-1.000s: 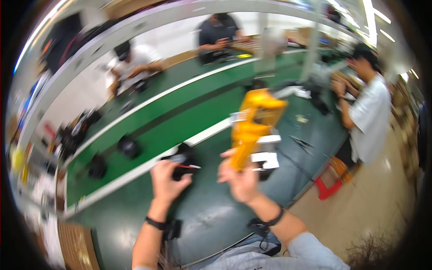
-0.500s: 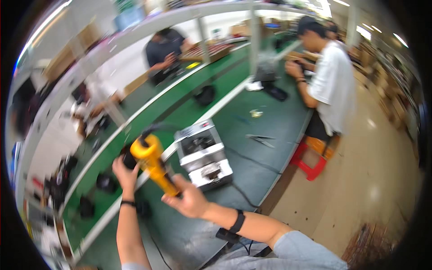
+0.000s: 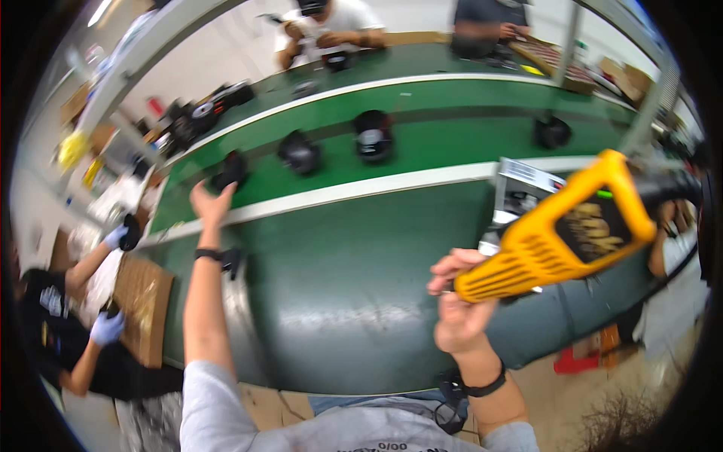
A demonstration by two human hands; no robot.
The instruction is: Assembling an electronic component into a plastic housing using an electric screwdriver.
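Right-hand grip: the narrow end of a yellow, slotted plastic tool [image 3: 512, 264] was pinched between the thumb and fingers of the right hand [image 3: 463, 324].
Yellow tool: it was held aslant over the dark green, smooth bench [image 3: 354, 256], its broad looped end raised rightward and met by a thick black cable [image 3: 669, 187]; a silver-white, boxy apparatus [image 3: 529, 178] was partly hidden behind it.
Left-hand grip: the thumb and fingers of the left hand [image 3: 212, 205] were spread apart beside a black, rounded part [image 3: 232, 169]; whether it was touched could not be told.
Green belt: on the flat green belt [image 3: 452, 139], beyond a straight white rail [image 3: 361, 193], more black, rounded pieces [image 3: 300, 153] were spaced out.
Far left: dark objects were held in a co-worker's pale lavender gloves [image 3: 108, 328].
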